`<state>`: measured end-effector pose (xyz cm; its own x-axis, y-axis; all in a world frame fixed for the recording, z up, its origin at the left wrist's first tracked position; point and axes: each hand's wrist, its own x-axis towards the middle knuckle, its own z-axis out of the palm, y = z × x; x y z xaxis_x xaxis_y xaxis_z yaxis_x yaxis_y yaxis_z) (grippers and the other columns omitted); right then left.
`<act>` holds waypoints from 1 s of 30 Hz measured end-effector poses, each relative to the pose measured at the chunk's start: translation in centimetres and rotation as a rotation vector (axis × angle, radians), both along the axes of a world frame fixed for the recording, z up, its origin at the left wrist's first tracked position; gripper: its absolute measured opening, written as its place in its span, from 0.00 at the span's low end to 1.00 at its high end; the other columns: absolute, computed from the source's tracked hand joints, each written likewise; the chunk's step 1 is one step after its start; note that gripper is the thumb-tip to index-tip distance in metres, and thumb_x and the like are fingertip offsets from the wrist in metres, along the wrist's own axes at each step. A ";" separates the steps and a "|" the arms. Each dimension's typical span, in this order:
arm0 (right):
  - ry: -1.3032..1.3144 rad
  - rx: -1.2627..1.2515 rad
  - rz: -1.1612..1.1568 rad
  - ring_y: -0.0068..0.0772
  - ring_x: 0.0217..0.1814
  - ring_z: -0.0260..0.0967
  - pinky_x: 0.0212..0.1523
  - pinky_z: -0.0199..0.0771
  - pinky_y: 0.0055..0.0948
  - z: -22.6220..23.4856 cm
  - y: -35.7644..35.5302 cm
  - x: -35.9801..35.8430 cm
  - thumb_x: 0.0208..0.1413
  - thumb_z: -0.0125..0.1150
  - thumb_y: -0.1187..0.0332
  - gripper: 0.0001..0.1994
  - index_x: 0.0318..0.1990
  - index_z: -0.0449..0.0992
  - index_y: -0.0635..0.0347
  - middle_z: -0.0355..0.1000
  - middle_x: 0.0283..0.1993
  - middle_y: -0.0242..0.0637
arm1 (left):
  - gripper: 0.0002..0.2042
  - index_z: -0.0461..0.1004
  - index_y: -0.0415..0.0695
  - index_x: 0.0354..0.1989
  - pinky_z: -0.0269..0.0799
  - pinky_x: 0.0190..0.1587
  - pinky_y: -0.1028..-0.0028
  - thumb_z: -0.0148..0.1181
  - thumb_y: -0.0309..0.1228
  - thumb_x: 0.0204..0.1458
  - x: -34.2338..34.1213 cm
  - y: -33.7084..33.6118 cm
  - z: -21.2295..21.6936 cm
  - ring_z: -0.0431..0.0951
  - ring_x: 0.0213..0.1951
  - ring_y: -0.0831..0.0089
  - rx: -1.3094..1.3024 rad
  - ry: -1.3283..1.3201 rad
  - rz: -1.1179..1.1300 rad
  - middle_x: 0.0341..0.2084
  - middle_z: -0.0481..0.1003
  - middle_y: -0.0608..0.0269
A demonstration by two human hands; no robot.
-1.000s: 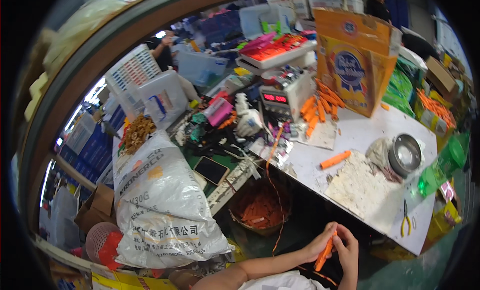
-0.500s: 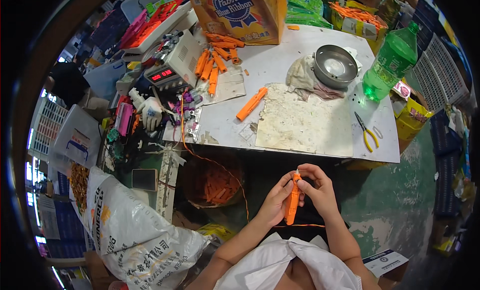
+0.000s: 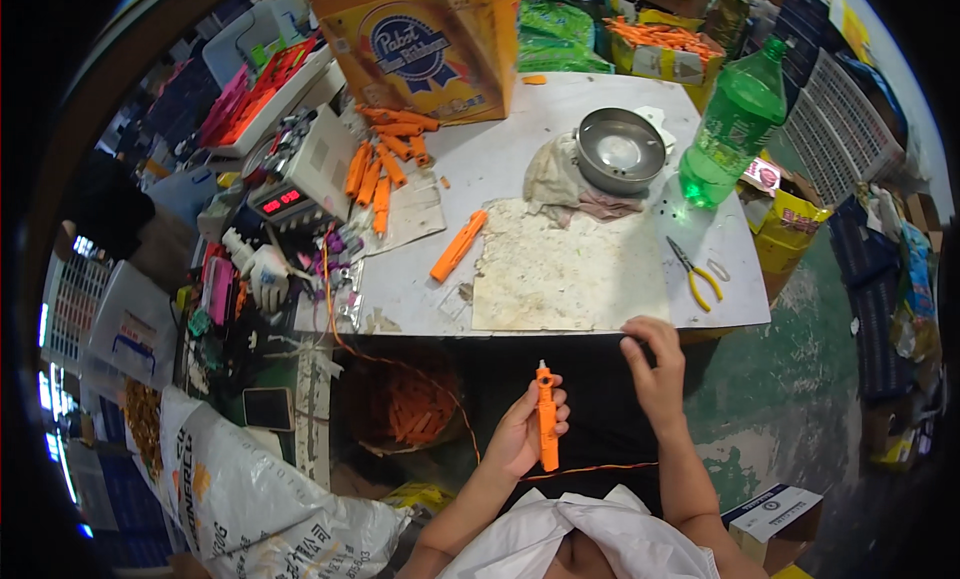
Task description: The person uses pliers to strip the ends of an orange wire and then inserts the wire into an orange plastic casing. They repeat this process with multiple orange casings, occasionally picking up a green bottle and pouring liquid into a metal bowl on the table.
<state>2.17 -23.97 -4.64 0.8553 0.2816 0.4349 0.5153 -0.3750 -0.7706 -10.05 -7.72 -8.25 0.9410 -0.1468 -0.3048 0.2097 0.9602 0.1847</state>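
Bright, sharp centre; warped dark rim

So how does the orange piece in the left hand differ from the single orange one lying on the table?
The held orange piece stands upright in the left hand, below the table edge; the lone orange piece lies flat and slanted on the tabletop, untouched. The held one shows a pale tip on top; none shows on the other. Both are slim, orange, similar in length.

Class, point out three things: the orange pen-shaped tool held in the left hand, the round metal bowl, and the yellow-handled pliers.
Orange pen-shaped tool (image 3: pixel 546 419), head view, mid-body.
Round metal bowl (image 3: pixel 621 150), head view, inner base.
Yellow-handled pliers (image 3: pixel 697 279), head view, handle.
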 end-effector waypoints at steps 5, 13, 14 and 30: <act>-0.324 -0.367 -0.211 0.44 0.48 0.63 0.50 0.60 0.38 -0.9 -3.3 7.4 0.45 0.59 0.75 0.10 0.38 0.73 0.60 0.69 0.41 0.40 | 0.15 0.65 0.44 0.47 0.66 0.33 0.77 0.44 0.42 0.61 -0.1 0.0 -0.7 0.65 0.33 0.74 -0.026 0.023 0.005 0.32 0.64 0.63; -0.611 -0.778 0.005 0.45 0.42 0.63 0.51 0.60 0.42 -3.5 -4.2 15.8 0.42 0.49 0.74 0.04 0.24 0.72 0.62 0.69 0.29 0.43 | 0.17 0.65 0.44 0.48 0.67 0.33 0.78 0.47 0.43 0.60 -1.1 0.1 -1.5 0.67 0.34 0.74 -0.054 0.023 -0.023 0.33 0.65 0.63; -0.635 -0.763 0.016 0.45 0.41 0.63 0.51 0.59 0.42 -3.4 -3.9 15.7 0.42 0.49 0.74 0.04 0.23 0.71 0.62 0.69 0.28 0.44 | 0.17 0.65 0.44 0.49 0.68 0.34 0.78 0.47 0.43 0.59 -1.3 0.2 -1.9 0.67 0.34 0.74 -0.065 0.016 -0.029 0.33 0.66 0.63; -0.026 0.171 0.317 0.35 0.34 0.69 0.38 0.68 0.27 7.5 4.8 -0.2 0.41 0.61 0.84 0.05 0.28 0.75 0.67 0.72 0.28 0.40 | 0.17 0.65 0.45 0.49 0.68 0.33 0.78 0.46 0.44 0.60 1.2 1.7 2.7 0.68 0.33 0.75 0.045 -0.096 0.078 0.32 0.66 0.66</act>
